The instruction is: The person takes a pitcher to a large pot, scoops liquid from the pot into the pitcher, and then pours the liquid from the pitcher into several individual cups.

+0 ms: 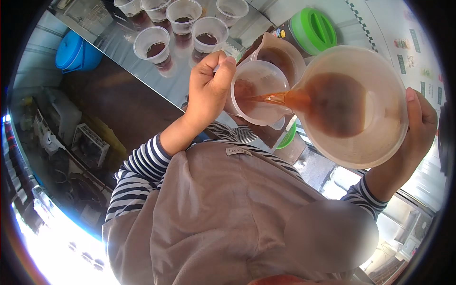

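Observation:
My right hand (415, 121) grips a large translucent plastic pitcher (386, 142), tilted, at the right. From its spout a stream of reddish-brown liquid (272, 97) runs into a smaller translucent plastic measuring jug (263, 114). The smaller jug's handle is in my closed left hand (213, 76), which hides most of it. Behind the smaller jug stands another plastic pitcher (299, 58) with brown liquid in it. Several clear plastic cups, among them a near one (140, 41), stand beyond my left hand, most with a little dark liquid at the bottom.
The cups stand on a shiny metal counter (156, 80). A container with a green lid (317, 30) stands behind the pitchers. A blue lidded bucket (74, 53) is at the upper left. A green plastic basket (288, 137) shows below the counter's edge, and a white crate (89, 142) lies at the left.

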### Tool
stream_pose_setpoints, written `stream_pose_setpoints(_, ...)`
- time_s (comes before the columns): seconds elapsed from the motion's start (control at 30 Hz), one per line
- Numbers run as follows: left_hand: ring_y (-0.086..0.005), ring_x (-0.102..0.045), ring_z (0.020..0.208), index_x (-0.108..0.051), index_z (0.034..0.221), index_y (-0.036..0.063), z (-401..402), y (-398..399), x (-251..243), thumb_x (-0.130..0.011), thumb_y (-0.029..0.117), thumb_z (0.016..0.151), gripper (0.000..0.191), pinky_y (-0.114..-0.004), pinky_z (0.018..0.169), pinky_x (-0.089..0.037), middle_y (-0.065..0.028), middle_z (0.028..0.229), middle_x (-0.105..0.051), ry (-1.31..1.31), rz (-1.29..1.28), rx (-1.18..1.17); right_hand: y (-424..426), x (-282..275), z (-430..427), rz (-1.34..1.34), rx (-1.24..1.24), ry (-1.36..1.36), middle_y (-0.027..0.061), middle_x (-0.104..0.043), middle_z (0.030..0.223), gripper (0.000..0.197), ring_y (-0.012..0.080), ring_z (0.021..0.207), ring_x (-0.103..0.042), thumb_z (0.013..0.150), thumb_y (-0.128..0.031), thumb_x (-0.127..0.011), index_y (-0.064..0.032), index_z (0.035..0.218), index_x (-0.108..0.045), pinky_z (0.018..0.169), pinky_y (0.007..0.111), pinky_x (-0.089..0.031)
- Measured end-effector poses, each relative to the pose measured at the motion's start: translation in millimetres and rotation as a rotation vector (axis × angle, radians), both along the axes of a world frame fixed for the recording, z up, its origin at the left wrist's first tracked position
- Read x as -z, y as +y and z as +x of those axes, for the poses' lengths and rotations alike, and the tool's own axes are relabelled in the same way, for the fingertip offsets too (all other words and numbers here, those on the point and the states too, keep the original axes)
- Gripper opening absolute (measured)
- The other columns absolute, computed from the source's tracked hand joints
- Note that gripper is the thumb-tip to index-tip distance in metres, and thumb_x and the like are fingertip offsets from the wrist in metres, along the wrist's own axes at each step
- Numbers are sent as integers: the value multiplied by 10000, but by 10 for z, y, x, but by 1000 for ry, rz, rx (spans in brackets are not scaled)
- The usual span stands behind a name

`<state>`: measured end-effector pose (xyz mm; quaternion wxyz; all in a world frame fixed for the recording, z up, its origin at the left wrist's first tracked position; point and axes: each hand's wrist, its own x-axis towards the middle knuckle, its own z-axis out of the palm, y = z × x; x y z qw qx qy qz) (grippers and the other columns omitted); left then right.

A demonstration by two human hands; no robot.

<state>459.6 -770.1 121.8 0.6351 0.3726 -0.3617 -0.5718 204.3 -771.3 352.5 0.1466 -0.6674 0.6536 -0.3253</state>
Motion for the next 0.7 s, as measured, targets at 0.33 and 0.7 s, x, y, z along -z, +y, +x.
stream_pose_setpoints(0.33, -19, -346, 606, -450, 661, 60, -21, 6, -1, -512, 160, 882, 251, -186, 534, -312, 61, 630, -435, 31, 25, 10, 16, 51, 55, -55, 42, 4, 14, -594, 663, 216, 52, 565, -490, 854, -171, -589, 31, 824, -660, 527, 182, -360)
stream_pose_setpoints(0.7, -14, -341, 618, -435, 665, 71, -33, -8, -26, -509, 174, 893, 260, -181, 547, -305, 70, 641, -423, 44, 58, 43, 90, 309, 190, -223, 322, -204, 78, -576, 653, 254, 116, 558, -543, 865, -202, -523, 31, 803, -604, 485, 226, -430)
